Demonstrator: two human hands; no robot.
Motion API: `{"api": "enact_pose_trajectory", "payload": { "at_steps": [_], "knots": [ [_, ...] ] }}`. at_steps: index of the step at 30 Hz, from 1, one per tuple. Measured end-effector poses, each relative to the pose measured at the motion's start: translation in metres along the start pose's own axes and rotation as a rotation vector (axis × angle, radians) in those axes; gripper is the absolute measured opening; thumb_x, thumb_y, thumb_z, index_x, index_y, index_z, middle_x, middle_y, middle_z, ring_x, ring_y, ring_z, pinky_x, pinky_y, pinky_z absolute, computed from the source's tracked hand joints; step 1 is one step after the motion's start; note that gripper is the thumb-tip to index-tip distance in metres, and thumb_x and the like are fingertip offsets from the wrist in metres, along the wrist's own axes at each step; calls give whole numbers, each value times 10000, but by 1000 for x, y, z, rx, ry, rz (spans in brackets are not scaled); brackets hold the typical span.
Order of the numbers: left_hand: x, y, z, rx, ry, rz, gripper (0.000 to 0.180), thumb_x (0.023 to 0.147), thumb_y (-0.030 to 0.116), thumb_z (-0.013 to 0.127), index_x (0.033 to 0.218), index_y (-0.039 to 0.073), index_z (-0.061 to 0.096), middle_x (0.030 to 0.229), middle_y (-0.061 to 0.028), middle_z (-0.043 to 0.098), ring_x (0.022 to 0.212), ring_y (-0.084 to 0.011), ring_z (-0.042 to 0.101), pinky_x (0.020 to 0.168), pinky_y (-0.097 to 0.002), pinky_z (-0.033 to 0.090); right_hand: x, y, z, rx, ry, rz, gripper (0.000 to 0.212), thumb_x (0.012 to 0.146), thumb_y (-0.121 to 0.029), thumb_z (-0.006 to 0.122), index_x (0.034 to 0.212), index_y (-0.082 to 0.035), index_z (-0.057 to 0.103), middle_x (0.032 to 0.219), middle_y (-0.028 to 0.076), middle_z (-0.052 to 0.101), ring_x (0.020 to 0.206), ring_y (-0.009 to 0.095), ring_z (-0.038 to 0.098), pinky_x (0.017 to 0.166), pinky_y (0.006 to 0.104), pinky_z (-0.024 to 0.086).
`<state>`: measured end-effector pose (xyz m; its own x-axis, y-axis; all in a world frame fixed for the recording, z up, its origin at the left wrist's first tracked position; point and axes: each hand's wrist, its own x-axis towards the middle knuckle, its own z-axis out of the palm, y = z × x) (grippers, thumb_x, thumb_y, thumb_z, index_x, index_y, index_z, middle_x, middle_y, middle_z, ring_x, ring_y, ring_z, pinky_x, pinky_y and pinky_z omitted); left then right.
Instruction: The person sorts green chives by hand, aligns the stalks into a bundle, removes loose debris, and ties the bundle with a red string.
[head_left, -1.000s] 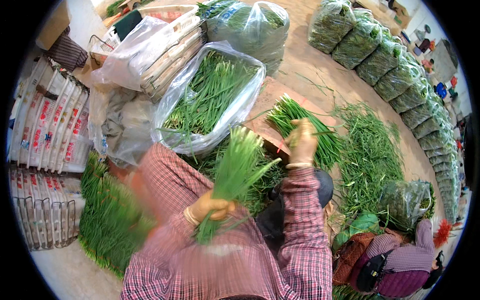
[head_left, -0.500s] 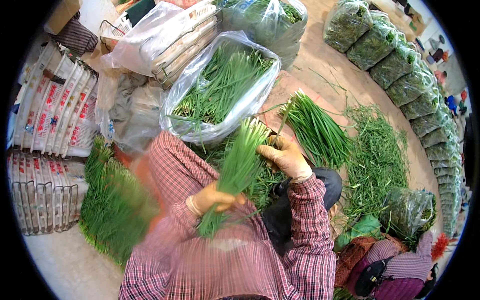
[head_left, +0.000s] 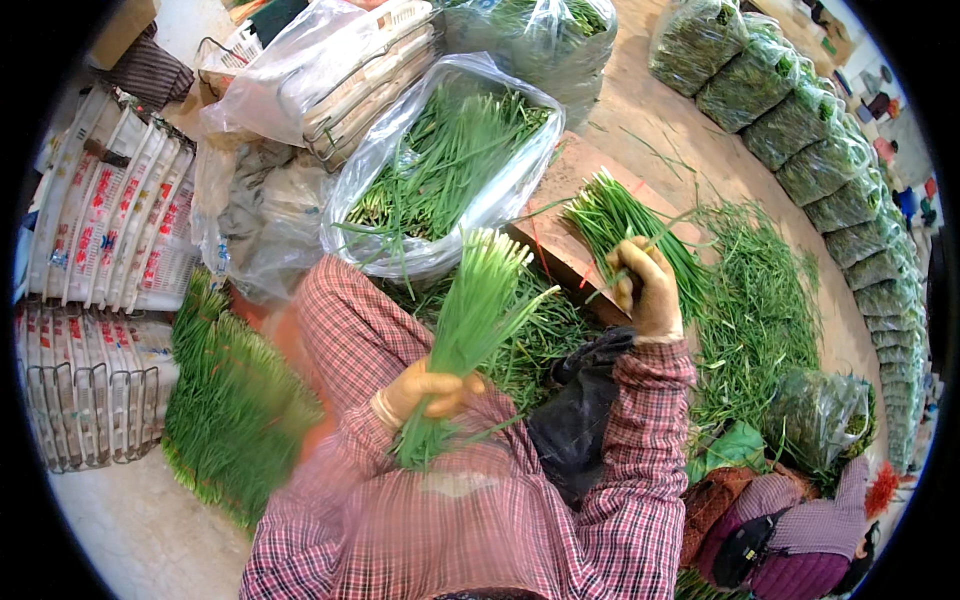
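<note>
My gloved left hand [head_left: 428, 390] is wrapped round the lower part of a bunch of green chives [head_left: 470, 310], pale stalk ends pointing up and away. My gloved right hand [head_left: 648, 285] is raised to the right of it, fingers curled closed; thin chive blades [head_left: 598, 293] stick out of the fist. Behind that hand a second chive bunch [head_left: 615, 215] lies on a brown board [head_left: 560, 165], its leaves toward the right. Loose chives fill an open clear plastic bag [head_left: 345, 215] ahead of my knee.
Chive trimmings [head_left: 755, 320] lie heaped on the floor at right. Packed clear bags [head_left: 775, 135] line the far right. More chives [head_left: 230, 410] stand at my left, beside stacked white crates [head_left: 110, 220]. Another person [head_left: 790, 540] bends at lower right.
My right hand has moved away from the held bunch, to the right and slightly up, with thin blades in its fingers. My left hand keeps its hold on the bunch.
</note>
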<state>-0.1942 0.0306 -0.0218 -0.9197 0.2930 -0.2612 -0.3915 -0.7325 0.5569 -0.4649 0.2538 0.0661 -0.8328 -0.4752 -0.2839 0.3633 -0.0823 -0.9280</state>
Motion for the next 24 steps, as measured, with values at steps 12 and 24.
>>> {"api": "enact_pose_trajectory", "payload": {
  "at_steps": [12, 24],
  "knots": [
    [8, 5, 6, 62, 13, -11, 319, 967, 189, 628, 1155, -68, 655, 549, -38, 551, 427, -79, 447, 415, -231, 317, -18, 28, 57, -572, -303, 359, 489, 912, -360, 725, 1210, 24, 683, 870, 74, 732, 691, 135, 680, 624, 287, 539],
    [2, 9, 8, 79, 156, 35, 342, 967, 182, 639, 1208, -60, 618, 746, -66, 635, 486, -69, 487, 468, -226, 391, -11, 0, -11, 214, -268, -253, 250, 1027, -240, 545, 887, -64, 654, 688, 21, 643, 481, 78, 511, 436, 209, 355]
  ]
}}
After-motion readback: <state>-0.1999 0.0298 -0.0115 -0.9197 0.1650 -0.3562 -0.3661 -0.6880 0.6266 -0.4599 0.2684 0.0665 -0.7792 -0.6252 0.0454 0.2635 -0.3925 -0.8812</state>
